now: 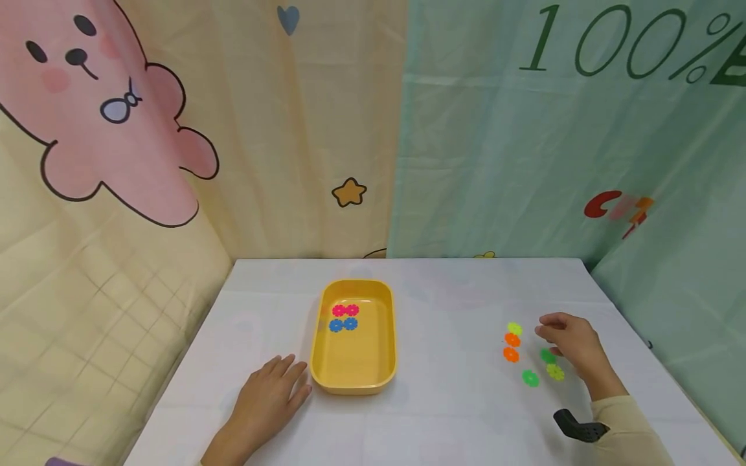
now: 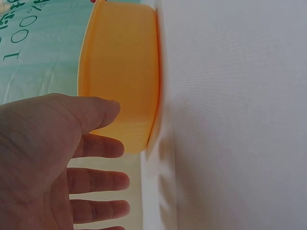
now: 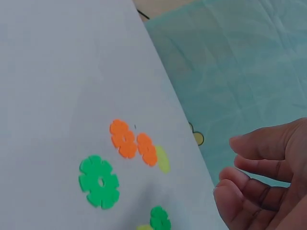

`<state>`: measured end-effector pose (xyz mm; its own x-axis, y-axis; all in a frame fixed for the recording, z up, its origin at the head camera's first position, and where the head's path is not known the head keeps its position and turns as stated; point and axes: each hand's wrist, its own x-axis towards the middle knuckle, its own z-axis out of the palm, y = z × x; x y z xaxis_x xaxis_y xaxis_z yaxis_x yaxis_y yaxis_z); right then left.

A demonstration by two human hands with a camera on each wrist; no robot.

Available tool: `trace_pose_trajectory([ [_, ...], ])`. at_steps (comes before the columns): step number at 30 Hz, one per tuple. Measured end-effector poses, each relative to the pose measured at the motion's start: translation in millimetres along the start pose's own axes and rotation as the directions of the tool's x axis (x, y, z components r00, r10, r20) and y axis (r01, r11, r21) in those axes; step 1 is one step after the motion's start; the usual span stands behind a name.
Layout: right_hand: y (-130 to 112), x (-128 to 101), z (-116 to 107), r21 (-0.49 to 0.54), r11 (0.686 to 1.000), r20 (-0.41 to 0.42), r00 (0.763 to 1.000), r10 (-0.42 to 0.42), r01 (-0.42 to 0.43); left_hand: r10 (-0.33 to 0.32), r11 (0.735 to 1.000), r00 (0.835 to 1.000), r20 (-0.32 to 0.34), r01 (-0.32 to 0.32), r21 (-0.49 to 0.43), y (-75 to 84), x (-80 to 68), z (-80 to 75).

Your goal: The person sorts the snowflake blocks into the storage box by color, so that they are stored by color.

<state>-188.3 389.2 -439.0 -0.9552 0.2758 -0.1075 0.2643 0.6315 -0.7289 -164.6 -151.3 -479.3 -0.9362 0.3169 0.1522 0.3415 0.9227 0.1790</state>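
left hand (image 1: 265, 400) nearest, flat on the white table (image 1: 443, 414), fingers spread and straight, holding nothing; fingertips just beside the near left corner of the yellow tray (image 1: 353, 382), contact not clear. left wrist view: fingers (image 2: 103, 180) apart, tray wall (image 2: 120, 72) just past them. right hand (image 1: 571, 346) at the right side of the table, raised a little over the loose discs, fingers loosely curled and empty; right wrist view shows the fingertips (image 3: 240, 191) off the cloth, pinching nothing. cream sleeve (image 1: 626, 430) and dark wrist strap (image 1: 579, 428) behind it. flower discs around that hand: green disc (image 1: 530, 378), yellow-green disc (image 1: 555, 372), dark green disc (image 1: 548, 355) partly under the fingers, two orange discs (image 1: 511, 347) touching, one more yellow-green disc (image 1: 514, 329) just beyond them. farther in, inside the tray's far end: pink pair (image 1: 345, 310) and blue pair (image 1: 342, 324), side by side. beyond the table, cartoon curtain (image 1: 175, 129) and green curtain (image 1: 553, 149).
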Motion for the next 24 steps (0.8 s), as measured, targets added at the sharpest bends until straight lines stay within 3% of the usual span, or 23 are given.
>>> trace_pose_trajectory([
  [6,21,2,-6,-0.140,0.989,-0.032,0.999,0.042,-0.046,0.010,1.000,1.000,-0.002,-0.010,0.001,0.9,2.0,1.1],
  [12,36,7,-2,-0.307,0.952,-0.008,1.000,0.014,-0.015,0.009,1.000,1.000,-0.006,-0.009,0.004,0.1,3.1,3.3],
  [24,39,10,6,-0.431,0.902,0.090,0.996,0.002,0.037,0.000,1.000,1.000,-0.015,0.000,-0.009,-1.9,1.3,5.2],
])
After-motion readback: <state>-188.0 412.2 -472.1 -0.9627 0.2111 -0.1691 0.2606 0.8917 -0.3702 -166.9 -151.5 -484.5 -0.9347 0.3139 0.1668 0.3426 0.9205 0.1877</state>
